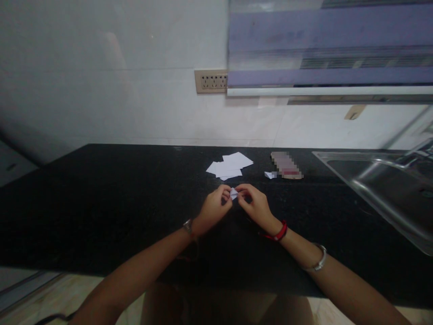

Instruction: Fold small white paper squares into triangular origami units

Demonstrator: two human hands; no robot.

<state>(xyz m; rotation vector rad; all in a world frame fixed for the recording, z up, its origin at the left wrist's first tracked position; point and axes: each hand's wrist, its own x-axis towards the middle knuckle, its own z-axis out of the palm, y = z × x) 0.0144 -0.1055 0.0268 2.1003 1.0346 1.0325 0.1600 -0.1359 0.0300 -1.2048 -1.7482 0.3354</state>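
Between my two hands is a small piece of folded white paper (233,194), held just above the black countertop. My left hand (215,205) pinches its left side with thumb and fingers. On the other side, my right hand (256,204) pinches the right edge of the same paper. The exact folds are too small to make out. Just beyond my hands lies a loose pile of white paper sheets (230,166), overlapping one another. A second small folded paper (269,175) rests on the counter to the right of the pile.
A blurred-out flat rectangular object (287,165) lies beside the second folded paper. To the right, a steel sink (358,174) with a tap (417,151) is set into the black countertop (101,203). A wall socket (211,81) and a purple striped blind (324,43) are behind.
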